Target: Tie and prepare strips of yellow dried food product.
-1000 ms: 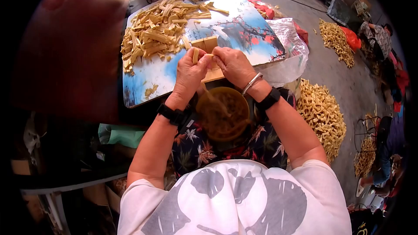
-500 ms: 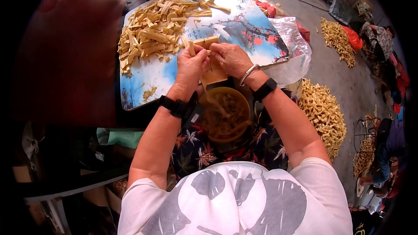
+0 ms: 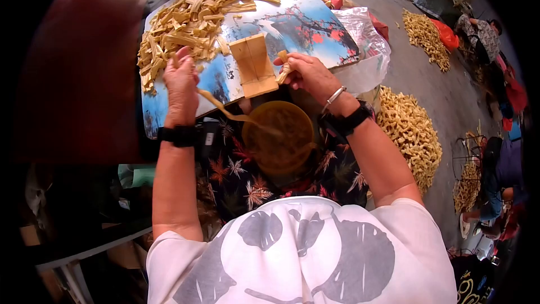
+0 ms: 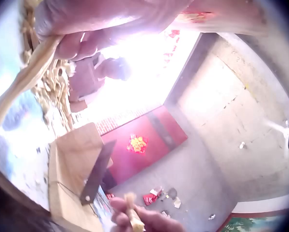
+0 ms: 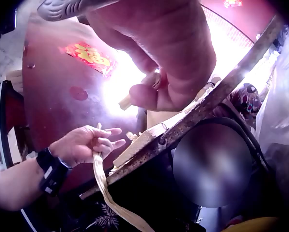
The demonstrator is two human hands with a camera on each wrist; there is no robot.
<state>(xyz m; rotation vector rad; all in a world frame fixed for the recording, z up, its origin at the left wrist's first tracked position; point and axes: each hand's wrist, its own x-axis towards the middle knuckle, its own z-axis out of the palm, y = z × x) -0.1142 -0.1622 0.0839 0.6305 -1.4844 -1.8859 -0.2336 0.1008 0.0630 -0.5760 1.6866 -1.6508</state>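
Note:
My left hand (image 3: 181, 87) is over the table's left part, beside the pile of pale yellow strips (image 3: 188, 28). From its fingers a long, soft strip of what looks like tofu skin (image 3: 225, 111) trails down towards the bowl (image 3: 304, 121) at my lap. My right hand (image 3: 312, 79) pinches a short knotted piece of the same stuff (image 3: 285, 69) between thumb and fingers. Between the hands stands an L-shaped wooden block (image 3: 253, 65) at the table edge; the left wrist view shows a flat metal blade (image 4: 98, 174) fixed upright on it.
A painted table (image 3: 295, 0) lies ahead, with another person's hands at its far edge. Right of me, a big heap of knotted pieces (image 3: 410, 141) covers the floor, near a clear plastic bag (image 3: 368, 50). Farther right are another heap (image 3: 426, 39) and people.
Both hands were close together over the wooden block. They have parted: the left has moved left with the long strip trailing, while the right stays right of the block with the knotted piece.

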